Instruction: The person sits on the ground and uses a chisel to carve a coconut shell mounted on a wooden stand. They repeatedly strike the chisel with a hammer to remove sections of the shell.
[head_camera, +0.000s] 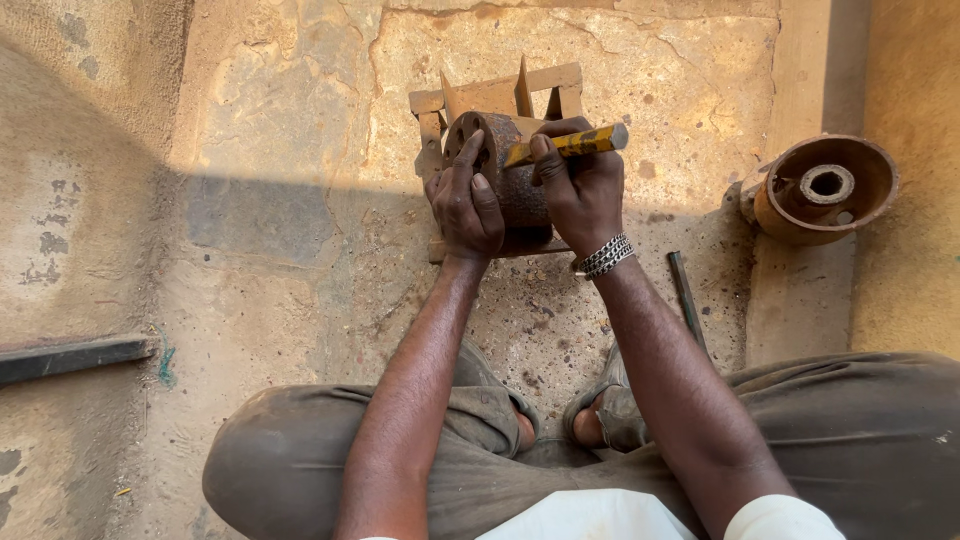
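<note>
Two bare forearms reach away from the camera, above crossed legs in dusty grey trousers (330, 460) and sandalled feet (610, 410); the person sits on the ground. Their left hand (466, 205) lies over the near side of a rusty metal cylinder (505, 175), fingers spread across its round face, steadying rather than clenching it. Their right hand (583, 190), with a chain bracelet (605, 256) on the wrist, is clenched around a yellow-handled tool (570, 145), whose tip sits against the top of the cylinder. This cylinder lies on its side in a small wooden cradle (500, 98) standing on the floor, towards the far edge of the view.

Underneath is a rough, cracked concrete floor (300, 200), sandy brown and patchy, sunlit at the far side and shaded nearer the person. A thin dark metal rod (686, 295) lies on the floor just right of the right forearm. Further right, on a raised strip, sits a rusty bowl-shaped metal part with a central tube (825, 188). A dark flat bar (70, 357) lies at the left edge.
</note>
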